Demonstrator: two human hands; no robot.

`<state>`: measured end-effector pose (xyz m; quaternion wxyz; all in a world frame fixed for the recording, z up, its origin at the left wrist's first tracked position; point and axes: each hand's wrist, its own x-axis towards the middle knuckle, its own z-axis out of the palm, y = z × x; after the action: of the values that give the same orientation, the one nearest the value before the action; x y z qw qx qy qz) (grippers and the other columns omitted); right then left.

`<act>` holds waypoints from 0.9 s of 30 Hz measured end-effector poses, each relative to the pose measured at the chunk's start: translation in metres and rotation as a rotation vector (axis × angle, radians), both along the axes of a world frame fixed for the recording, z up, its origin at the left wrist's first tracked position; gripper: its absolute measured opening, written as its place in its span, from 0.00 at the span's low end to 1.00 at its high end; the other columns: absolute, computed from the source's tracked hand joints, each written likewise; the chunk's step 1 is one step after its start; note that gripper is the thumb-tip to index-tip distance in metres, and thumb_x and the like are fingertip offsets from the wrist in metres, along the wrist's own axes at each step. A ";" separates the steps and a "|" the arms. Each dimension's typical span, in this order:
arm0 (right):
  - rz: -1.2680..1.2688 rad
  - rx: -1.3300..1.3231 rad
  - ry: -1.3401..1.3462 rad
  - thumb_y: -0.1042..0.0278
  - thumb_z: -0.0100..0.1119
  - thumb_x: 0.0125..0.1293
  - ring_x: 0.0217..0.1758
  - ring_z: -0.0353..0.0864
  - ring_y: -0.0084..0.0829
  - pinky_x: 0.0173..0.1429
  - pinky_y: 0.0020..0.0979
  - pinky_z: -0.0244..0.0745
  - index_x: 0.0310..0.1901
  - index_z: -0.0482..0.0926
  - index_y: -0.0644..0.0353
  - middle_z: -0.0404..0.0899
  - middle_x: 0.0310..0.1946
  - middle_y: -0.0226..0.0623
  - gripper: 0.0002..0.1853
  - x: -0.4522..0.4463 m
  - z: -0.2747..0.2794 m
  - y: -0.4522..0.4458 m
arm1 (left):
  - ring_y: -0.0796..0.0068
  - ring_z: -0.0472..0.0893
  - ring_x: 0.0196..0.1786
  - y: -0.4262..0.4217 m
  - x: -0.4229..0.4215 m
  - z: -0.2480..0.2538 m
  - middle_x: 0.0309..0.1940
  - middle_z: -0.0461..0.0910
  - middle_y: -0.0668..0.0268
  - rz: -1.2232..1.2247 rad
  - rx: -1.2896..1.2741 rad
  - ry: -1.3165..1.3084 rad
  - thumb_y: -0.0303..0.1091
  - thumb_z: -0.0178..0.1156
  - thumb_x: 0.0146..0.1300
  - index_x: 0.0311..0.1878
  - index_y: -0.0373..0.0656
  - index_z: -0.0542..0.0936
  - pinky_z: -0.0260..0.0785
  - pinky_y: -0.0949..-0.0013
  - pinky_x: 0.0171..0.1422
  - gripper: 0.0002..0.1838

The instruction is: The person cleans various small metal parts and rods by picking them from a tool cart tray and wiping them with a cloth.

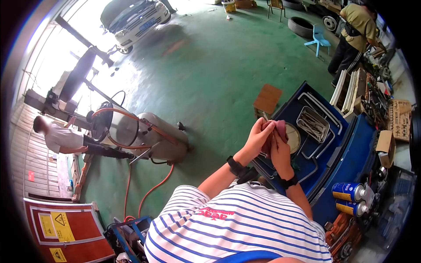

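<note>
Both hands meet over the left edge of a blue tray (307,173). My left hand (258,135) is closed on a reddish-purple cloth (280,128), and a thin metal piece (265,116) sticks up beside its fingertips. My right hand (280,151) is closed on the same cloth from the other side. Part of the cloth is hidden by the fingers. Just right of the hands lies a round, pale-topped container (293,139). A metal basket (313,124) of slim metal tools and several bent metal rods (326,107) lie in the tray.
A brown stool (267,98) stands beyond the tray. Two blue spray cans (348,192) and a cardboard box (386,147) are at the right. Grey tanks (164,138) with an orange hose stand left. One person (66,139) is at far left, another (357,33) at upper right.
</note>
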<state>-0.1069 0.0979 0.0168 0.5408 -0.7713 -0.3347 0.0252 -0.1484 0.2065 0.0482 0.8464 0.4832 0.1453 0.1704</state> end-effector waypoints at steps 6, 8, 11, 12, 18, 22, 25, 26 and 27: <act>-0.061 -0.039 0.044 0.67 0.44 0.71 0.35 0.82 0.49 0.39 0.38 0.75 0.60 0.71 0.66 0.80 0.35 0.55 0.19 -0.010 -0.007 -0.018 | 0.89 0.69 0.30 -0.010 0.027 -0.024 0.28 0.70 0.73 -0.023 0.128 0.169 0.40 0.58 0.68 0.34 0.44 0.65 0.64 0.81 0.29 0.14; -0.022 0.035 0.293 0.65 0.44 0.72 0.30 0.80 0.39 0.35 0.33 0.73 0.59 0.71 0.65 0.79 0.31 0.47 0.19 -0.004 -0.027 -0.024 | 0.87 0.71 0.28 -0.013 0.033 -0.026 0.26 0.72 0.71 0.000 0.044 0.171 0.41 0.57 0.69 0.34 0.43 0.67 0.64 0.80 0.27 0.14; 0.057 0.177 0.654 0.62 0.45 0.74 0.22 0.72 0.21 0.27 0.24 0.66 0.59 0.73 0.63 0.74 0.24 0.32 0.19 0.001 -0.026 -0.030 | 0.84 0.74 0.23 -0.007 0.028 0.002 0.23 0.75 0.69 -0.008 0.040 0.133 0.43 0.54 0.69 0.32 0.40 0.71 0.66 0.78 0.24 0.16; 0.100 0.229 0.764 0.61 0.45 0.74 0.19 0.65 0.14 0.22 0.20 0.60 0.59 0.74 0.62 0.70 0.20 0.25 0.19 0.001 -0.020 -0.034 | 0.81 0.75 0.21 -0.005 0.027 0.009 0.21 0.76 0.67 -0.036 0.102 0.093 0.44 0.53 0.70 0.30 0.39 0.73 0.66 0.77 0.23 0.17; -0.070 0.387 0.688 0.64 0.47 0.74 0.14 0.52 0.11 0.17 0.17 0.46 0.60 0.73 0.62 0.57 0.15 0.18 0.18 0.004 0.039 -0.051 | 0.68 0.81 0.24 0.117 0.050 -0.040 0.31 0.79 0.55 0.492 0.185 -0.087 0.35 0.47 0.72 0.38 0.38 0.58 0.73 0.67 0.20 0.12; -0.044 0.424 0.642 0.65 0.48 0.73 0.16 0.54 0.09 0.18 0.15 0.48 0.61 0.73 0.61 0.56 0.16 0.18 0.18 0.023 0.061 -0.049 | 0.73 0.81 0.25 0.100 0.016 -0.013 0.31 0.82 0.56 0.173 0.238 -0.027 0.41 0.49 0.72 0.40 0.37 0.64 0.66 0.76 0.18 0.15; 0.013 0.279 0.243 0.68 0.51 0.70 0.22 0.73 0.23 0.25 0.25 0.66 0.57 0.76 0.61 0.74 0.22 0.36 0.17 0.022 0.029 -0.033 | 0.80 0.79 0.27 0.049 -0.002 0.001 0.31 0.82 0.64 -0.063 0.128 -0.050 0.48 0.51 0.71 0.41 0.41 0.69 0.63 0.80 0.22 0.17; 0.023 0.197 -0.095 0.69 0.52 0.68 0.24 0.79 0.32 0.29 0.30 0.72 0.56 0.77 0.62 0.79 0.26 0.45 0.16 0.016 0.018 -0.022 | 0.84 0.76 0.29 0.031 -0.001 -0.010 0.31 0.78 0.70 -0.066 0.000 -0.165 0.44 0.53 0.71 0.40 0.44 0.68 0.65 0.79 0.27 0.13; -0.015 0.082 -0.068 0.69 0.52 0.67 0.30 0.81 0.41 0.34 0.35 0.74 0.54 0.77 0.62 0.79 0.30 0.51 0.15 0.002 0.013 -0.015 | 0.87 0.72 0.32 0.016 -0.001 -0.010 0.30 0.72 0.73 -0.079 -0.061 -0.144 0.39 0.52 0.72 0.39 0.46 0.67 0.65 0.81 0.32 0.09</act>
<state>-0.1049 0.0827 0.0297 0.5605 -0.7513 -0.3479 -0.0191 -0.1495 0.2221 0.0381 0.8751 0.4490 0.0699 0.1666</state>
